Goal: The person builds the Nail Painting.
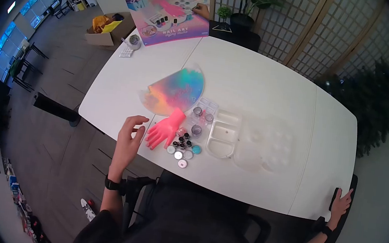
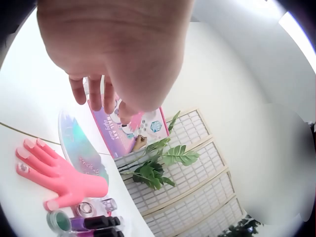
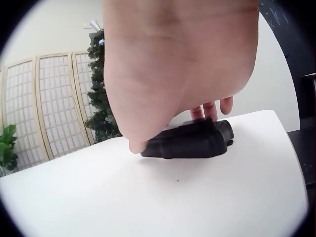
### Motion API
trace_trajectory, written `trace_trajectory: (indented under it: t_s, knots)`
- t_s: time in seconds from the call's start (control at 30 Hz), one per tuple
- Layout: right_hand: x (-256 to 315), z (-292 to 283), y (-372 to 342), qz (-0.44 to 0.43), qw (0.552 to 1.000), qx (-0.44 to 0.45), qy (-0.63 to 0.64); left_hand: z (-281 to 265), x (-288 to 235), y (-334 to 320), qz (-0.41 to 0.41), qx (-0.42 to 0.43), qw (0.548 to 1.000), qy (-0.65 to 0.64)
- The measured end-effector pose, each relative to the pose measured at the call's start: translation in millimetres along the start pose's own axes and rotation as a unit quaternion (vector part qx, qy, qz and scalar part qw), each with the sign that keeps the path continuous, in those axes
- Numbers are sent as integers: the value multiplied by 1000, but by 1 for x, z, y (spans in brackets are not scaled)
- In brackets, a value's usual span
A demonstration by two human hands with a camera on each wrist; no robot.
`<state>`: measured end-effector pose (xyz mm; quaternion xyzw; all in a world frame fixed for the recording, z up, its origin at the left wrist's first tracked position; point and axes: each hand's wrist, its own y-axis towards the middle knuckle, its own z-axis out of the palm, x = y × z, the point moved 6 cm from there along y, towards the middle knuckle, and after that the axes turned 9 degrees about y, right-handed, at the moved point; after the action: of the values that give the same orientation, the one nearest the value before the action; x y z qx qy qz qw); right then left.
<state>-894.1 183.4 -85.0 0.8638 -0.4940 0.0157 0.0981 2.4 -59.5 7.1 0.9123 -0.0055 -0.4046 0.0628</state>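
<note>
My left hand (image 1: 129,135) hovers at the table's near left edge, fingers loosely bent and holding nothing. Just right of it lies a pink model hand (image 1: 167,129), its fingers pointing toward me. Beside that sit several small pots (image 1: 183,155) and dark-capped bottles (image 2: 101,222). A rainbow half-round mat (image 1: 179,90) lies behind the model hand. Far off at the right corner, my right hand (image 1: 341,203) reaches over a black elongated object (image 3: 185,143) lying on the table. Its thumb is right at the object's left end; the other fingers extend behind it.
A white divided tray (image 1: 225,125) and clear plastic packaging (image 1: 264,147) lie mid-table. The nail art box (image 1: 169,11) stands at the back left, with a small round container (image 1: 134,41) near it. A leafy plant (image 2: 153,173) and folding screen (image 2: 197,148) stand behind.
</note>
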Motion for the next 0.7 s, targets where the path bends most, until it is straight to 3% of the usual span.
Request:
trace_trajectory:
  t_s: [0.07,0.1,0.17,0.4,0.67,0.7]
  knots:
    - [64,-45,-39,-94,989,-39,109,12,-2,2,16,25,999,32]
    - [93,-63,-62,-91,989,-35,112,17,-5,3,34,34,998,50]
    - [166,-94,-112,-188,920,30,344,27,-12,6,45,52,995,67]
    - [321,-134,-241,-315,849,184,382,41,-11,9,71,47,990,108]
    - [385,-103,-315,-393,762,353,376,37,6,3,42,41,991,118]
    - [388,-101,-321,-407,759,339,378,37,9,5,31,37,992,116]
